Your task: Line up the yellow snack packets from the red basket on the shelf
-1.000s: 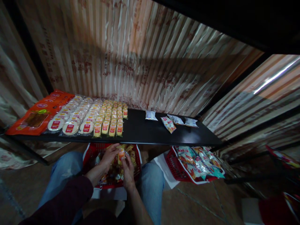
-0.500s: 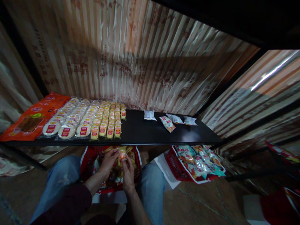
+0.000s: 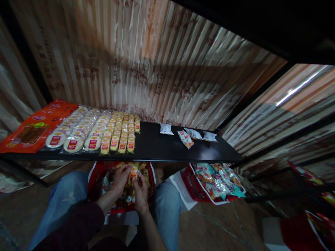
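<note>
Both hands are over a red basket of snack packets between my knees. My left hand and my right hand are both closed on small yellow snack packets, held just above the basket's contents. Above them runs a black shelf. Rows of the same yellow packets lie on its left half, beside round white packs and orange bags.
A few small white packets lie on the shelf's right part. A second red basket with large colourful bags sits on the floor to the right. A ribbed foil wall backs the shelf. Red items lie at lower right.
My hands stay in the basket, working the yellow packets; they have shifted slightly left and down. The view has drifted a little.
</note>
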Motion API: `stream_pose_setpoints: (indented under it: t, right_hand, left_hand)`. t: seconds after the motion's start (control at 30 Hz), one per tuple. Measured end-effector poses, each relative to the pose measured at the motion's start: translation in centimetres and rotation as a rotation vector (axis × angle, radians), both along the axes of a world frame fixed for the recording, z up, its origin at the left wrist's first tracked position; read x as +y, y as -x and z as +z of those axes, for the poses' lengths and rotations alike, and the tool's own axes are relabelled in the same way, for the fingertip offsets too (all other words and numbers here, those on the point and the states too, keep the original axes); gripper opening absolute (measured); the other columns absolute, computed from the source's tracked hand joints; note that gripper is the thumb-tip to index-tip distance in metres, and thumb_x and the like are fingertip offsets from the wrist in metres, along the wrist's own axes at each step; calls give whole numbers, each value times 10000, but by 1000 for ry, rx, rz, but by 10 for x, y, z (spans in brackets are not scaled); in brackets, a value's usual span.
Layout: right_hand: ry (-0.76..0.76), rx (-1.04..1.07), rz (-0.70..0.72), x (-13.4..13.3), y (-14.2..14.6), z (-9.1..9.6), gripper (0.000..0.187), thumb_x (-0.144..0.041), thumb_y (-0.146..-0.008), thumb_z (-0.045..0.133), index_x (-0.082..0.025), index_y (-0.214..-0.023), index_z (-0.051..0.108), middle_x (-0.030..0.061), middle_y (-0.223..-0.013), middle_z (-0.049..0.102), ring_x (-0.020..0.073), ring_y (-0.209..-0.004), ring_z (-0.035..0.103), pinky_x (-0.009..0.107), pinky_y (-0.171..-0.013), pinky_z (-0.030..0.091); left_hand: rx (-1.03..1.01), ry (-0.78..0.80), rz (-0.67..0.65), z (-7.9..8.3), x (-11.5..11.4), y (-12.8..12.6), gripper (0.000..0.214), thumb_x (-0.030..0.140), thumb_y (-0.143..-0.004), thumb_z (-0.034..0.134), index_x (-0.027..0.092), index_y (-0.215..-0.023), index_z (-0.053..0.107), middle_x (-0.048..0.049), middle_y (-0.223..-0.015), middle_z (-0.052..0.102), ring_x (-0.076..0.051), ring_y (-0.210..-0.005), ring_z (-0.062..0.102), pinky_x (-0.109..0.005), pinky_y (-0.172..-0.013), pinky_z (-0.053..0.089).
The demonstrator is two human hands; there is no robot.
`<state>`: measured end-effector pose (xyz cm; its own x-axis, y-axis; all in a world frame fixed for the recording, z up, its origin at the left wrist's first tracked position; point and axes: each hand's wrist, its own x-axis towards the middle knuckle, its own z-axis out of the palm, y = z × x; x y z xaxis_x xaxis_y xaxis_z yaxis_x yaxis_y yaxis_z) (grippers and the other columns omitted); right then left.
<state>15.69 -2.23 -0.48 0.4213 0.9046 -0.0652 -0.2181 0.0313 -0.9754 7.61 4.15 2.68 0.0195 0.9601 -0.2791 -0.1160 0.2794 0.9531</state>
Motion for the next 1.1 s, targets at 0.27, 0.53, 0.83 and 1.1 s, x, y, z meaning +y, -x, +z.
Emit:
stream_pose_setpoints:
  t: [0.27, 0.53, 0.83, 1.1]
  right_hand:
    - [113, 47, -26, -1, 1, -3, 469, -495, -787, 547, -219, -1163, 601, 55, -1119, 667, 200, -930, 641, 292, -756, 523]
    - [112, 253, -9, 1, 2, -6, 486, -494, -759, 592, -216, -1158, 602, 50, -1006, 688, 164, -724, 638, 267, -599, 517]
    - [102, 219, -119, 0, 0, -3, 431, -449, -698, 691, -218, -1061, 660, 40, -1067, 683, 174, -861, 627, 251, -698, 485]
    - [49, -9, -142, 1, -6, -6, 415, -459, -710, 677, -195, -1030, 681, 59, -1105, 670, 213, -1009, 600, 290, -838, 467]
  left_hand:
    - [-57, 104, -7, 8, -1, -1, 317, 460, -592, 650, 169, -716, 632, -7, -678, 632, -156, -651, 568, -248, -595, 437]
    - [-130, 155, -24, 6, 0, -1, 404, 518, -582, 662, 162, -773, 645, -30, -718, 674, -168, -655, 604, -258, -582, 449]
    - [-3, 44, 6, 2, -8, 2, 413, 535, -574, 642, 175, -776, 634, -73, -866, 690, -225, -855, 634, -327, -796, 480]
    - [141, -91, 42, -8, -19, -3, 427, 515, -648, 608, 164, -890, 597, -106, -970, 667, -250, -935, 622, -409, -901, 450]
